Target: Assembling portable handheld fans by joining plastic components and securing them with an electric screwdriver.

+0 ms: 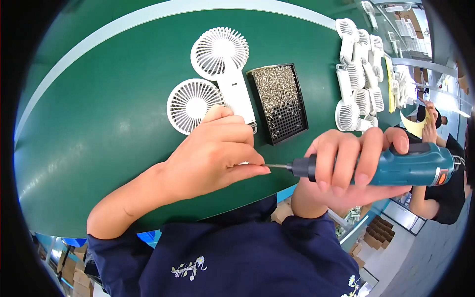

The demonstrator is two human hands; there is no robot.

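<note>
On the green worktop (99,114) two white handheld fans lie just ahead of the person: one whole fan (225,64) with its round grille up and its handle running down toward the left hand, and one separate round grille piece (192,105) touching it on the left. The left hand (213,156) is closed, its thumb and forefinger pinched together at the tip of the screwdriver bit (275,166); whatever small part it pinches is too small to make out. The right hand (346,166) is wrapped tightly around one teal electric screwdriver (396,166), held level and pointing left, so that the bit meets the left fingertips over the near edge of the worktop. Just right of the fan handle sits one black rectangular tray (297,126), its upper part heaped with small silvery screws, its lower part showing bare rows of holes. Farther right, well apart from the hands, a cluster of white fans (358,81) lies in a pile, roughly a dozen, too overlapped to count exactly. Beyond the worktop's right edge another person's arm (428,198) shows, in a black sleeve.
</note>
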